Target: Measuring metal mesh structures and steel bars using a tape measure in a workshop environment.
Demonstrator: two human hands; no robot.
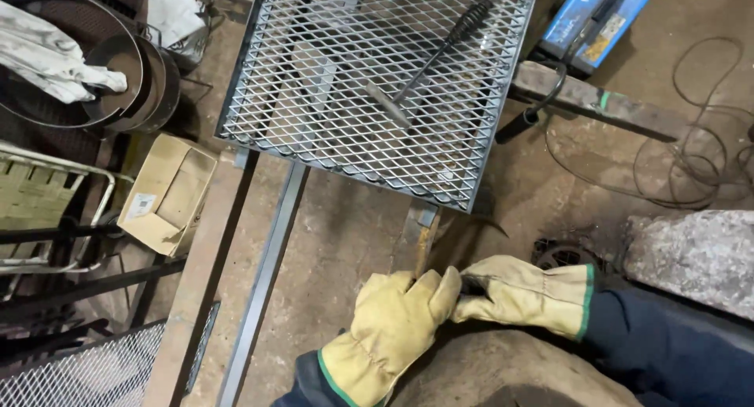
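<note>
- My left hand (393,324) is closed around a rusty metal bar (425,246) under the mesh panel's (369,85) near edge.
- My right hand (518,293) pinches something dark beside it.
- A chipping hammer (424,65) lies untouched on the mesh; the bar looks unattached.

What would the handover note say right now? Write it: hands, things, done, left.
Left hand, yellow glove, is closed around the rusty metal bar near its lower end.
Right hand, also gloved, pinches something dark beside the left; what it is cannot be told.
The bar's top reaches the corner of the mesh grate.
A chipping hammer lies on the grate, untouched.
Done: bar is gripped at the grate's edge.
Left: whether it is joined cannot be seen, so check that.
</note>
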